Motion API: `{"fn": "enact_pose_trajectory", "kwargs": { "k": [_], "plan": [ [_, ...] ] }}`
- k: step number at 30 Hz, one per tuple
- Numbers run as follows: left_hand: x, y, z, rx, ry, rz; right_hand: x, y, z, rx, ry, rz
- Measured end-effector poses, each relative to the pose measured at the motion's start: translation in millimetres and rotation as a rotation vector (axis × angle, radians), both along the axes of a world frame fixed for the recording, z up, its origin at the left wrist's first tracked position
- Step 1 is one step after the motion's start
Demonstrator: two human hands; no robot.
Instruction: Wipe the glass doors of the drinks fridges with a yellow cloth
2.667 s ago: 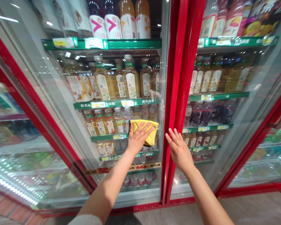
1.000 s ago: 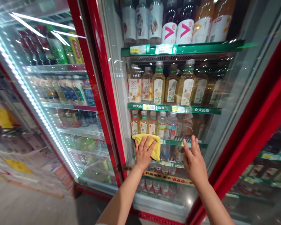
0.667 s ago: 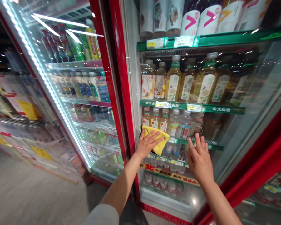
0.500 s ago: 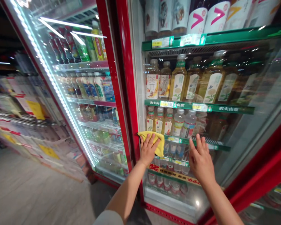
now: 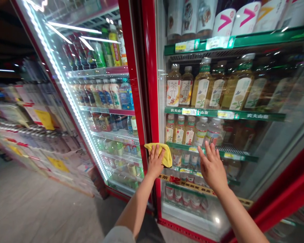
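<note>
A yellow cloth [image 5: 166, 156] lies against the red frame [image 5: 151, 84] and the left edge of the glass door of a drinks fridge. My left hand [image 5: 155, 162] presses on the cloth with its fingers spread, flat over it. To the right, my right hand [image 5: 213, 167] is raised at the glass, holding nothing, fingers extended and somewhat apart; whether it touches the glass I cannot tell. Behind the glass, tea bottles [image 5: 201, 87] stand on shelves with green edges [image 5: 225, 114].
Another lit fridge [image 5: 111, 108] with bottles stands at the left. Beyond it is a blurred shelf of goods with yellow tags [image 5: 44, 118]. Grey floor [image 5: 53, 209] shows at the lower left. A red door frame [image 5: 281, 189] slants across the lower right.
The view has shifted, so the fridges sit further right. My left hand and the cloth have moved left relative to the door, onto its red frame. My right hand has also moved left across the door.
</note>
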State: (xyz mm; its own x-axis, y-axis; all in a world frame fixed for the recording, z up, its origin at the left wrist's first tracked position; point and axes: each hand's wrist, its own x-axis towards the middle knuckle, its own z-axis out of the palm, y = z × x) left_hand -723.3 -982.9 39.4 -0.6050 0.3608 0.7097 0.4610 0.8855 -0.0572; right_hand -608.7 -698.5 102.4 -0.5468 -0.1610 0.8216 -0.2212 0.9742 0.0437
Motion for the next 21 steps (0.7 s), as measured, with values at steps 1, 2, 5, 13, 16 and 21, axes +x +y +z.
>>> {"fn": "enact_pose_trajectory", "kwargs": {
  "k": [1, 2, 5, 13, 16, 21],
  "plan": [
    [-2.4, -1.2, -1.4, -0.016, -0.019, -0.011, -1.5, -4.0, 0.5, 0.011, -0.003, 0.000],
    [-6.5, -2.6, 2.3, -0.032, -0.023, -0.029, -3.2, -8.3, 1.8, 0.019, -0.004, 0.002],
    [-23.3, -7.8, 30.6, -0.038, 0.058, -0.117, -9.8, -24.3, 7.7, 0.019, -0.001, 0.017],
    [-14.5, -7.2, -22.7, 0.276, 0.269, -0.155, -9.8, -57.8, -13.8, 0.000, -0.052, 0.062],
    [-16.1, -10.8, -34.5, 0.276, 0.279, -0.217, -5.0, -56.2, -22.4, -0.004, -0.062, 0.040],
    [-42.4, -9.7, 28.8, 0.299, 0.360, -0.299, -9.3, -63.1, -21.4, -0.032, -0.057, -0.001]
  ]
}}
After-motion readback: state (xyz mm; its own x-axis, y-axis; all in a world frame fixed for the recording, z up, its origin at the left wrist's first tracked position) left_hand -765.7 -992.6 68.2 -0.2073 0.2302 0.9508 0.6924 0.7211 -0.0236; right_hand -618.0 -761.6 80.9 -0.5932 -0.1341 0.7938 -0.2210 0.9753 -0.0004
